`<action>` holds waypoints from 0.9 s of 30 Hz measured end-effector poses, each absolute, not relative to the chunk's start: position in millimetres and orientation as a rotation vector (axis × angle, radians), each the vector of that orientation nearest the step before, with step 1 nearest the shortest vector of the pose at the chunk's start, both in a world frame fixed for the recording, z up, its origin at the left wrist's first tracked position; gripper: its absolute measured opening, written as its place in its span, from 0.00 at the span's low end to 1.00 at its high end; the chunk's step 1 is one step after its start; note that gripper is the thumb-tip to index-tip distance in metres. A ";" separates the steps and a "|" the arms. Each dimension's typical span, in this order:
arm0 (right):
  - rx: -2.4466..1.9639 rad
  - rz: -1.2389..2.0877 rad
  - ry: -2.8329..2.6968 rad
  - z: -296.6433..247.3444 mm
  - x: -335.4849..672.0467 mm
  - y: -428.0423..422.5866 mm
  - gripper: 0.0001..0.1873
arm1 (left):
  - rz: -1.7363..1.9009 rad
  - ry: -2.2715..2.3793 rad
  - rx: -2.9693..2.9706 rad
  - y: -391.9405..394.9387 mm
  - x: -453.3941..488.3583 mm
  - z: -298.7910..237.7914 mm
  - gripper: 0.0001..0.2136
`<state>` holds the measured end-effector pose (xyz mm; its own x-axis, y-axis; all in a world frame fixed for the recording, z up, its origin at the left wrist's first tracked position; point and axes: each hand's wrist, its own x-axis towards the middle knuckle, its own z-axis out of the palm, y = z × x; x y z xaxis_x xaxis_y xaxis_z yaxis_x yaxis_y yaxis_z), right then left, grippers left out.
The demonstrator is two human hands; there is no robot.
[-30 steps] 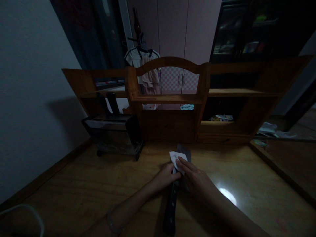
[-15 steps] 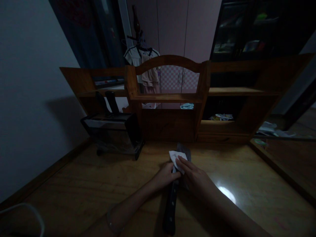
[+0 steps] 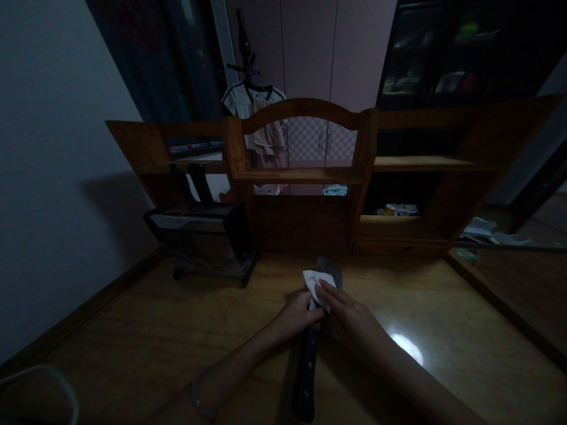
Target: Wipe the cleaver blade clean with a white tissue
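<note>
A cleaver with a black riveted handle (image 3: 306,372) points its handle toward me over the wooden table. Its broad grey blade (image 3: 330,267) reaches away from me, partly covered by my hands and a white tissue (image 3: 315,280). My left hand (image 3: 296,314) is closed around the cleaver where the handle meets the blade. With its fingers closed on the tissue, my right hand (image 3: 348,313) presses it against the blade. The lower part of the blade is hidden behind the right hand.
A black-framed knife block (image 3: 199,242) holding dark-handled knives stands at the left. Behind the table surface (image 3: 186,348) rises a wooden shelf unit (image 3: 301,224). A white cable (image 3: 57,378) curves at the lower left. The wall (image 3: 57,206) borders the left side.
</note>
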<state>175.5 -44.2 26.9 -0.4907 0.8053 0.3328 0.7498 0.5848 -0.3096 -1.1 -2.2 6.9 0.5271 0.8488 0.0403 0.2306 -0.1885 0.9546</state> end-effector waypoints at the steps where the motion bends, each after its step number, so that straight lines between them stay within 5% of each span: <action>1: -1.237 0.168 -2.374 27.0 175.6 -44.3 0.32 | 0.729 0.916 1.702 -2.3 -1.1 7.6 0.11; 27: -1.264 0.180 -2.377 29.1 175.1 -44.4 0.33 | 0.716 0.919 1.700 -0.6 -1.5 3.5 0.12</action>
<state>175.1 -44.4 29.1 -0.4854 0.8142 0.3185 0.7570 0.5737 -0.3128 -1.5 -0.6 3.5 0.5298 0.8477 0.0276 0.2345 -0.1777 0.9557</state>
